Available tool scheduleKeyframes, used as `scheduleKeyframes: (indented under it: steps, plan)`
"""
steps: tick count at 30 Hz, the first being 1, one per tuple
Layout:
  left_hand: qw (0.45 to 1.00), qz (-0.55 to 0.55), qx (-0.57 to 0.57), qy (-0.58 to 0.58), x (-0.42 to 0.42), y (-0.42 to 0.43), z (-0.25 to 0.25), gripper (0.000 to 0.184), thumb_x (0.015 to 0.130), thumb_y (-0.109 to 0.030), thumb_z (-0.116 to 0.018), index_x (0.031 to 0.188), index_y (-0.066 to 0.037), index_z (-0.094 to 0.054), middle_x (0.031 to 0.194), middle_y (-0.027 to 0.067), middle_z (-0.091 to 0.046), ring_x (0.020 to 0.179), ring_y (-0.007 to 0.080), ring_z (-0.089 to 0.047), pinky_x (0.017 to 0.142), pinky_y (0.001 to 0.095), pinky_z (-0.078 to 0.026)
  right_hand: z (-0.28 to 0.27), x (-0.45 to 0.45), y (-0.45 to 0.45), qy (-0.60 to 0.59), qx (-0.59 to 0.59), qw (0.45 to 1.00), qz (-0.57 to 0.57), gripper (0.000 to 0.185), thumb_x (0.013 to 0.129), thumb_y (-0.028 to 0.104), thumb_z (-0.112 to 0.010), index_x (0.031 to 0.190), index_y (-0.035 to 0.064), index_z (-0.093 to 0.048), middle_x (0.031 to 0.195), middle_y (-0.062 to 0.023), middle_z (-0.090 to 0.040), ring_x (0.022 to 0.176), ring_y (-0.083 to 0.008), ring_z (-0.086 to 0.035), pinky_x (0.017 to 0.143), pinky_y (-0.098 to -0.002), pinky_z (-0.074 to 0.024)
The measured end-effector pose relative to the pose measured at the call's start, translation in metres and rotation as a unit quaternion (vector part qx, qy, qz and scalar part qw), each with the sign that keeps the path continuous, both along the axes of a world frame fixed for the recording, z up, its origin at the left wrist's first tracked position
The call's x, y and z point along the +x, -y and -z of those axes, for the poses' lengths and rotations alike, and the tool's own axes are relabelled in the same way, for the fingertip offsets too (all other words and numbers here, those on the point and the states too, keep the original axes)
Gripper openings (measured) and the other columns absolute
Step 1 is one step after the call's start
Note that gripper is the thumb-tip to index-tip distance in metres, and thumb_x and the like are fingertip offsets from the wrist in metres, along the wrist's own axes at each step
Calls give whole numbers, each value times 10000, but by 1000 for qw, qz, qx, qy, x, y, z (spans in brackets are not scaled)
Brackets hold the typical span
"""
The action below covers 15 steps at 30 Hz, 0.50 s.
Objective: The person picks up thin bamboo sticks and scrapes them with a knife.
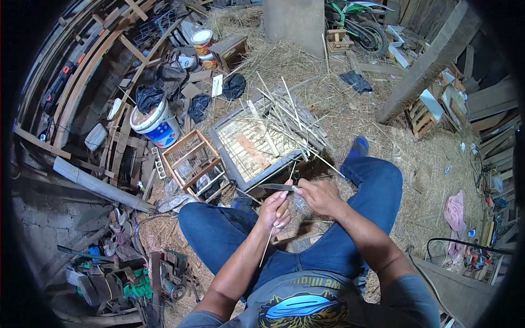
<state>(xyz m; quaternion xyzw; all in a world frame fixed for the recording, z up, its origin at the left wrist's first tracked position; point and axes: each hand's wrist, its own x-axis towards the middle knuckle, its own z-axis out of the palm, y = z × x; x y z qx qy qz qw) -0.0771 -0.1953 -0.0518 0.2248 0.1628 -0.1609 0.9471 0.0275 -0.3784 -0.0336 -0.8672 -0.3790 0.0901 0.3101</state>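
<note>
My left hand point(274, 212) is closed around a thin pale stick point(266, 249), which slants down toward my lap. In my right hand point(319, 195) is a knife point(276, 187), its blade pointing left across the stick just above my left fingers. Just beyond both hands lies a framed panel point(232, 174) with a light woven-looking surface. A pile of split sticks point(295, 117) rests over the panel's far right part. To the panel's left a small wooden cage-like frame point(191, 164) stands close beside it.
A white bucket point(156, 128) with a black bag on top stands at the left. Two paint tins point(202, 41) are farther back. A slanted wooden post point(426, 63) rises at the right, near a motorbike point(361, 30). Straw covers the floor. A pink cloth point(454, 216) lies right.
</note>
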Motion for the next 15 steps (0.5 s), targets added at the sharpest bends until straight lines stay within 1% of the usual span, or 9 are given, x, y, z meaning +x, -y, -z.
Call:
scheduleKeyframes:
  steps: [1,3,4,6,8,10,12,15]
  plan:
    - [1000,-6,4,-1,1,0,-1,463,1100,-183,-395,1557,-126,-351,518,-25,-369,321,76,-316,320,248,-333,5,5,1,1,0,1000,0,274,1035,402,-478,976,150,-568,701,-154,-667,669,-410,-665,570,-549,-479]
    - [1000,3,12,8,-2,-2,-2,471,1099,-180,-396,1564,-129,-340,512,-27,-362,320,75,-316,319,244,-332,19,18,5,-3,-53,997,52,305,1037,421,-463,971,146,-577,700,-155,-666,662,-417,-660,574,-555,-477]
    - [1000,14,20,18,-4,-2,-2,480,1099,-178,-397,1572,-131,-330,507,-28,-354,319,74,-315,317,240,-332,13,29,9,-5,-70,992,101,334,1039,446,-450,962,144,-569,683,-153,-664,654,-422,-660,575,-565,-475]
    - [999,20,23,20,-8,0,-4,490,1097,-176,-397,1579,-141,-318,504,-30,-351,318,74,-319,320,235,-336,7,45,18,-13,-51,992,116,345,1041,461,-443,954,145,-549,663,-151,-657,657,-417,-667,568,-571,-469]
    - [999,20,26,14,-4,1,-7,499,1095,-178,-403,1585,-158,-308,507,-26,-353,318,77,-318,319,239,-334,1,31,12,-23,-32,994,103,328,1039,469,-449,987,162,-553,684,-142,-659,653,-405,-665,556,-567,-456]
    - [1000,4,20,5,0,1,-4,493,1094,-181,-407,1579,-169,-316,508,-22,-358,318,79,-315,318,240,-329,-7,5,3,-26,-25,998,49,313,1038,461,-455,996,168,-556,689,-134,-662,647,-402,-664,556,-563,-463]
    - [1000,1,18,-4,0,-1,-1,467,1096,-180,-402,1559,-165,-346,509,-18,-363,318,81,-312,320,239,-324,-4,-9,-2,-17,-24,1000,7,277,1030,417,-479,978,159,-563,714,-139,-677,663,-403,-667,558,-549,-476]
    - [1000,4,2,7,-2,-3,-2,438,1099,-178,-392,1536,-158,-378,508,-18,-368,319,82,-313,323,242,-327,-5,-4,-4,-29,-12,999,16,279,1024,413,-489,971,151,-568,731,-149,-685,673,-409,-667,566,-547,-481]
